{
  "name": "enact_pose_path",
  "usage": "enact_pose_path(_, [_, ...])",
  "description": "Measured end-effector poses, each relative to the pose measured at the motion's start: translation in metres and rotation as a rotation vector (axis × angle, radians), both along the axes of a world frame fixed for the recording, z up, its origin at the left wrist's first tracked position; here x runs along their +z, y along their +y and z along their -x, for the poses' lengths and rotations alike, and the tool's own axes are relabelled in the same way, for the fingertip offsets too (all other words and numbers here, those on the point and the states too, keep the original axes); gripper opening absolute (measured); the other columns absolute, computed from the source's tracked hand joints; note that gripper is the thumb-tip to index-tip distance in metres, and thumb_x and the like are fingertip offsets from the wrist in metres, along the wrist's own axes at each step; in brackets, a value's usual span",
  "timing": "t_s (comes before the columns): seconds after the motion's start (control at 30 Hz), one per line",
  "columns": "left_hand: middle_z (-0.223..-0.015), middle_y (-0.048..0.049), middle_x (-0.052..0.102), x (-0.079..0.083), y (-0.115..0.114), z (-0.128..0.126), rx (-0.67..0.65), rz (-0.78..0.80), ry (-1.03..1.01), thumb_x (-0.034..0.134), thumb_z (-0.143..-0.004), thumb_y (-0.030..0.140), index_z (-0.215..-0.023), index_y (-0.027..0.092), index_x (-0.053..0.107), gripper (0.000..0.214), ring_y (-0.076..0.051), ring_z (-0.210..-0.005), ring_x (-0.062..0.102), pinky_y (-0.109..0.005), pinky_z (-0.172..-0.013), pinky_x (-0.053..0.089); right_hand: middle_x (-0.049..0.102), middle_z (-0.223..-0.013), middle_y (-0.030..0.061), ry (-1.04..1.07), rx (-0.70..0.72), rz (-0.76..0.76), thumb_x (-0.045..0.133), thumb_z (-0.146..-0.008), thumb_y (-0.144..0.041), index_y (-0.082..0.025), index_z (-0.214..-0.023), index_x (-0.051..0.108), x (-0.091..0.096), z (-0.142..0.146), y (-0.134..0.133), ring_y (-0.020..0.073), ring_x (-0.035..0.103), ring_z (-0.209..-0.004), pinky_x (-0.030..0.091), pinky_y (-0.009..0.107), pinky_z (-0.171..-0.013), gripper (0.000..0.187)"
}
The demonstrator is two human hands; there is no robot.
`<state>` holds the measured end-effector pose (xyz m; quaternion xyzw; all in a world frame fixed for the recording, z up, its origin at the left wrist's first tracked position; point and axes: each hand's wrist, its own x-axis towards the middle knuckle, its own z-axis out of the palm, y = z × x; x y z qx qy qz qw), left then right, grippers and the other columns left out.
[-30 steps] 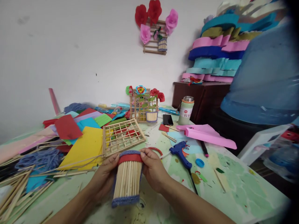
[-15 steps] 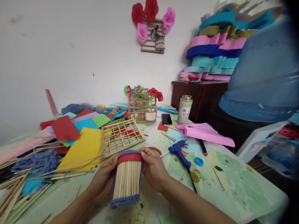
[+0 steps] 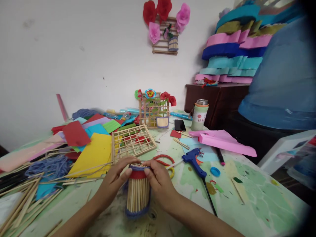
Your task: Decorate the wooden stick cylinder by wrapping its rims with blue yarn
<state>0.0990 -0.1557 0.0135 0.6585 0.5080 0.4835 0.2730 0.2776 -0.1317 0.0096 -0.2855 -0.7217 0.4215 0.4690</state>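
Observation:
Between my two hands is a small stick basket (image 3: 138, 194), made of pale wooden sticks side by side, with blue yarn along its top and bottom rims and a red band under the top one. My left hand (image 3: 115, 179) grips its upper left edge, thumb in front. On the upper right edge my right hand (image 3: 160, 182) pinches the rim, thumb on the red band. The stick ends show at the top opening. Just beyond lie a wooden stick lattice (image 3: 133, 141) and scissors (image 3: 164, 159) with red and yellow handles, partly hidden by my right hand.
A blue glue gun (image 3: 195, 161) with its cord lies to the right, near a blue cap (image 3: 215, 171) and pink paper (image 3: 227, 143). Behind stand a bottle (image 3: 199, 115) and a flower-decorated lattice (image 3: 153, 110). Coloured paper (image 3: 91, 154), blue yarn (image 3: 50, 167) and loose sticks (image 3: 27, 204) cover the left.
My hands have tipped the basket so its top opening shows, and the fingers have shifted over the rim. The view has turned slightly left, and more of the scissors shows.

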Motion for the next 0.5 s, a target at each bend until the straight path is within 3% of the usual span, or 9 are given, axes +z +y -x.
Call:
enact_pose_path(0.1, [-0.107,-0.0048,0.062,0.004,-0.005,-0.004,0.036,-0.055,0.14,0.057,-0.079,0.031,-0.1,0.025,0.064,0.023,-0.024,-0.105,0.051,-0.033,-0.094,0.034,0.059,-0.101,0.0054,-0.039,0.018,-0.1,0.043,-0.086,-0.021,-0.018,-0.1,0.057,0.002,0.0,-0.004,0.0157,0.051,-0.096,0.037,0.03,-0.088,0.021])
enact_pose_path(0.2, [-0.095,-0.0036,0.063,0.005,-0.007,-0.007,0.014,-0.064,0.088,0.059,-0.077,0.029,-0.088,0.023,0.065,0.014,-0.021,-0.094,0.055,-0.03,-0.086,0.039,0.059,-0.104,0.0053,0.0,0.053,-0.033,0.051,-0.081,-0.022,-0.02,-0.104,0.058,0.002,0.0,-0.003,0.0171,0.051,-0.099,0.035,0.032,-0.09,0.024])
enact_pose_path(0.3, [-0.087,-0.0031,0.061,0.005,-0.006,-0.006,-0.057,0.0,-0.055,0.059,-0.078,0.029,-0.079,0.021,0.063,0.009,-0.02,-0.088,0.055,-0.027,-0.08,0.041,0.06,-0.1,0.0052,0.245,0.215,0.304,0.056,-0.078,-0.031,-0.019,-0.1,0.059,0.002,0.002,0.0,0.0177,0.053,-0.096,0.038,0.031,-0.086,0.025])
enact_pose_path(0.4, [-0.082,-0.0026,0.059,0.002,-0.005,-0.004,-0.14,0.062,-0.2,0.057,-0.079,0.028,-0.075,0.019,0.061,0.01,-0.019,-0.084,0.054,-0.027,-0.077,0.041,0.062,-0.081,0.0042,0.542,0.382,0.687,0.059,-0.074,-0.039,-0.016,-0.082,0.061,0.005,0.006,0.002,0.0163,0.057,-0.082,0.04,0.028,-0.077,0.025])
enact_pose_path(0.5, [-0.083,-0.0029,0.058,-0.001,-0.004,-0.003,-0.165,0.102,-0.301,0.058,-0.078,0.026,-0.074,0.019,0.061,0.01,-0.019,-0.086,0.053,-0.027,-0.077,0.041,0.059,-0.068,0.0015,0.66,0.395,0.855,0.071,-0.064,-0.034,-0.014,-0.072,0.06,0.008,0.01,0.002,0.0131,0.055,-0.071,0.039,0.025,-0.072,0.024])
